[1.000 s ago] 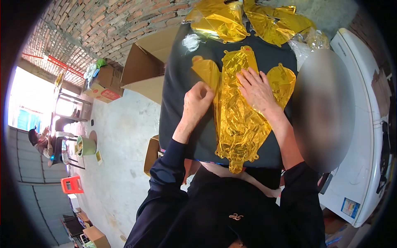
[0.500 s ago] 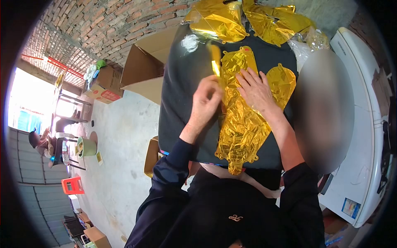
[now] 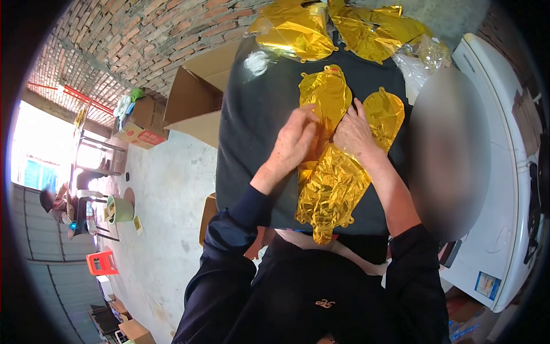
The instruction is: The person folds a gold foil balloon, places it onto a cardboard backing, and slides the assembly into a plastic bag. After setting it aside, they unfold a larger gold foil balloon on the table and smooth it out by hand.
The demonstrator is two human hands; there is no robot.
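A flat, crinkled gold foil balloon (image 3: 335, 186) lies lengthwise on the dark cloth, its small tabs showing along the edge. Its upper part is smoother and looks folded over. My left hand (image 3: 293, 140) grips the left side of the foil with bent fingers. On the right side my right hand (image 3: 356, 135) is closed at the fold, one finger pointing up and the other fingertips partly hidden by foil. Beside it, a second gold foil piece (image 3: 385, 114) with a rounded end lies partly beneath.
More gold foil balloons (image 3: 295, 34) and clear plastic wrap (image 3: 421, 63) lie at the far end of the dark-covered table (image 3: 246, 126). White string (image 3: 258, 62) sits there too. An open cardboard box (image 3: 195, 97) stands left, a white appliance (image 3: 487, 252) right. Another person (image 3: 57, 203) sits far left.
The strip of foil raised by my left hand has come down over the balloon. My right hand, flat with spread fingers before, has bent its fingers at the fold.
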